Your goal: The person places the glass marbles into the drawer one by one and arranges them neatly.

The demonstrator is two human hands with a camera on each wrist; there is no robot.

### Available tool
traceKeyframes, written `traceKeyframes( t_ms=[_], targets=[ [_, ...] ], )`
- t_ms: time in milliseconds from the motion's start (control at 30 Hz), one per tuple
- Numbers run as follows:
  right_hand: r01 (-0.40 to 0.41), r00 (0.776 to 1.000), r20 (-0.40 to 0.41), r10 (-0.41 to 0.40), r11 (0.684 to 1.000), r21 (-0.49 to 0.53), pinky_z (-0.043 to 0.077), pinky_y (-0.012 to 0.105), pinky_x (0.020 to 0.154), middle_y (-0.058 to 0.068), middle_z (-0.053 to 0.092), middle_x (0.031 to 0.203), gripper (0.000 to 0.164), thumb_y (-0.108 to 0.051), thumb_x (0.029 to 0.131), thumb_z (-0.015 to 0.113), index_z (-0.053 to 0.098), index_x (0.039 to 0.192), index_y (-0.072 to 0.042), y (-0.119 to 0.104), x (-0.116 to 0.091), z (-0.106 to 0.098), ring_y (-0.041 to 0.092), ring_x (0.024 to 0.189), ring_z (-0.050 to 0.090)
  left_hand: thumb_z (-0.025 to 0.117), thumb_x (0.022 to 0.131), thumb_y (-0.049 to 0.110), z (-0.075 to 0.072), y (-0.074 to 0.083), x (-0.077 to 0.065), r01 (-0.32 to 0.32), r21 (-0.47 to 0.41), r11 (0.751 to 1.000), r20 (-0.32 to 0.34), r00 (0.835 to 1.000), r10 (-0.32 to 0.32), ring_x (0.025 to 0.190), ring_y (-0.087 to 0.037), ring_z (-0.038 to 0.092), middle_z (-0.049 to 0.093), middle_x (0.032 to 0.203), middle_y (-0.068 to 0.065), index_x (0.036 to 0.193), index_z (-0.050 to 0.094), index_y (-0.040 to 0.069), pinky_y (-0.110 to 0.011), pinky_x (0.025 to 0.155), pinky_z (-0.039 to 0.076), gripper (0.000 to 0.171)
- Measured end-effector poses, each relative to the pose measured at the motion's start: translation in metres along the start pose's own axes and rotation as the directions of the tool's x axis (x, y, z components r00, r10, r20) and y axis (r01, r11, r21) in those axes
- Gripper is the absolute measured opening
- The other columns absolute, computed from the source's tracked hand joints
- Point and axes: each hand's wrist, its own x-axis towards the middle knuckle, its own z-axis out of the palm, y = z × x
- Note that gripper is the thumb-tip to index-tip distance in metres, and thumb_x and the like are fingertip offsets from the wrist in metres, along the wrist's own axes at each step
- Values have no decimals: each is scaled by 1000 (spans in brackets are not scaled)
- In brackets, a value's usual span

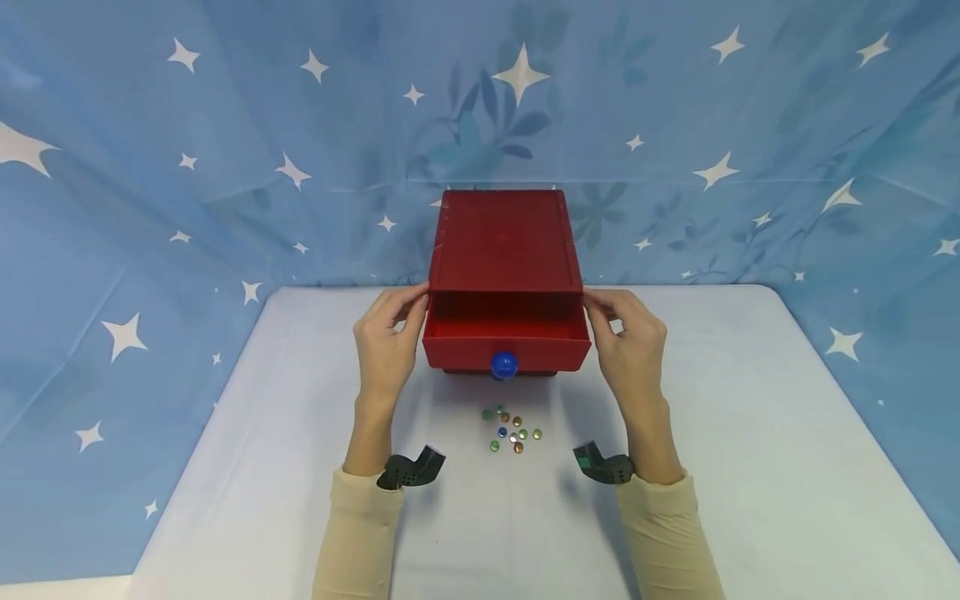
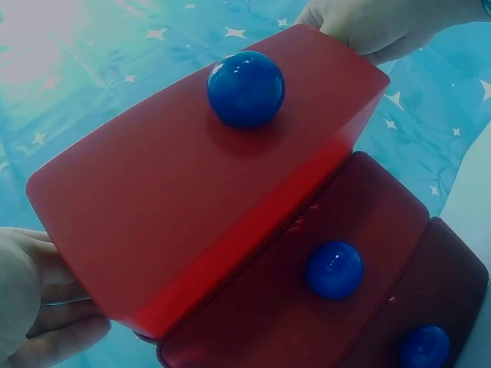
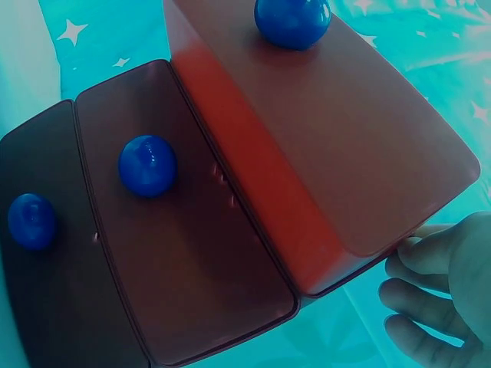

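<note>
A red drawer cabinet (image 1: 506,237) stands at the back of the table. Its top drawer (image 1: 506,353) is pulled out part way and bears a round blue knob (image 1: 504,365). Below it, in the wrist views, a middle drawer (image 2: 261,307) and a bottom drawer (image 3: 46,291) are closed, each with a blue knob. My left hand (image 1: 386,342) touches the cabinet's left side near the front, beside the pulled-out drawer. Against the opposite side rest the fingertips of my right hand (image 1: 630,342). Neither hand's fingers curl round anything that I can see.
Several small shiny round pieces (image 1: 513,437), green, orange, blue and pale, lie loose on the white table (image 1: 300,450) in front of the cabinet. A blue star-patterned cloth (image 1: 315,150) hangs right behind it. Each wrist carries a small black camera (image 1: 412,469).
</note>
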Motion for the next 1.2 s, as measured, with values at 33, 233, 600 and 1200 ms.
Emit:
traceKeyframes(
  t_ms=[33, 233, 600, 1200],
  targets=[
    [-4, 1000, 0, 4, 1000, -1, 47, 4, 83, 13, 77, 97, 16, -2, 90, 71, 78, 105, -3, 0, 1, 0, 26, 79, 71, 67, 95, 9, 0, 0, 0, -2, -2, 1000, 0, 1000, 2, 86, -22, 72, 76, 100, -10, 110, 77, 6, -13, 81, 56, 18],
    [-21, 1000, 4, 21, 1000, -7, 47, 3, 84, 13, 77, 97, 17, -2, 90, 71, 78, 105, -4, -1, 1, -1, 27, 80, 71, 68, 94, 7, 2, 1, 1, -5, -10, 1000, -10, 1000, 5, 83, -22, 72, 76, 97, -10, 110, 77, 6, -12, 79, 56, 18],
    [-8, 1000, 27, 9, 1000, -17, 48, 5, 85, 14, 76, 99, 16, -6, 93, 69, 77, 106, -2, 4, 0, -2, 26, 81, 71, 69, 93, 6, 5, 4, -3, -5, 5, 1000, -53, 999, 5, 76, -20, 70, 75, 90, -13, 106, 78, 4, -8, 74, 54, 16],
    [-23, 1000, 11, 23, 999, 23, 50, 7, 83, 13, 77, 98, 16, -3, 92, 68, 77, 106, -2, 5, 2, -1, 23, 81, 69, 69, 92, 5, 7, 7, -4, -10, 15, 1000, -76, 997, 11, 74, -20, 71, 75, 88, -13, 106, 79, 5, -10, 74, 55, 17]
  ],
)
